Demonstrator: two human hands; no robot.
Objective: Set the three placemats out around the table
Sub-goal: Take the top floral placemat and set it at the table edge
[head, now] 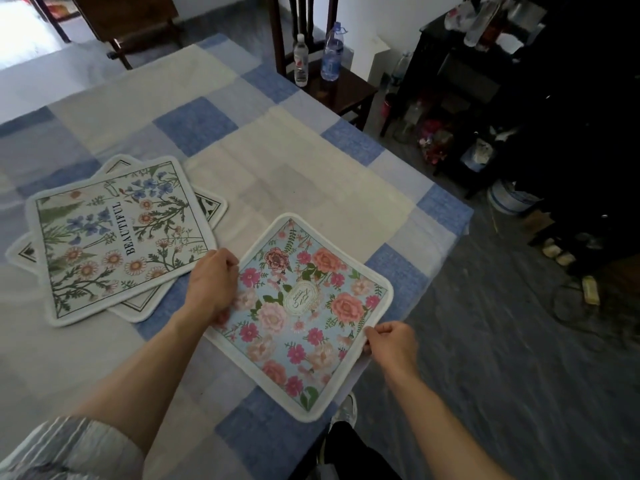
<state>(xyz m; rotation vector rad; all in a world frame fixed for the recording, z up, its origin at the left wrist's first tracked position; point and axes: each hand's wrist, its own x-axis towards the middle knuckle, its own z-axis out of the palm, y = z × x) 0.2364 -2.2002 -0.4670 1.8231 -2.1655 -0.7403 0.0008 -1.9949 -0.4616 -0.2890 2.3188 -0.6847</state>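
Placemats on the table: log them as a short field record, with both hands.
pink rose placemat: at the table's right edge, gripped by both hands
left hand: on its left edge
right hand: pinching its near right corner
BEAUTIFUL placemat: to the left, on top of the stack
third placemat: beneath it, mostly hidden
tablecloth: blue and cream checks

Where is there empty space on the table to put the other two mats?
The far half of the checked tablecloth, beyond the BEAUTIFUL mat, is bare. So is the near left edge by the left hand. Crowded: the near right corner, where both hands hold the pink flower mat.
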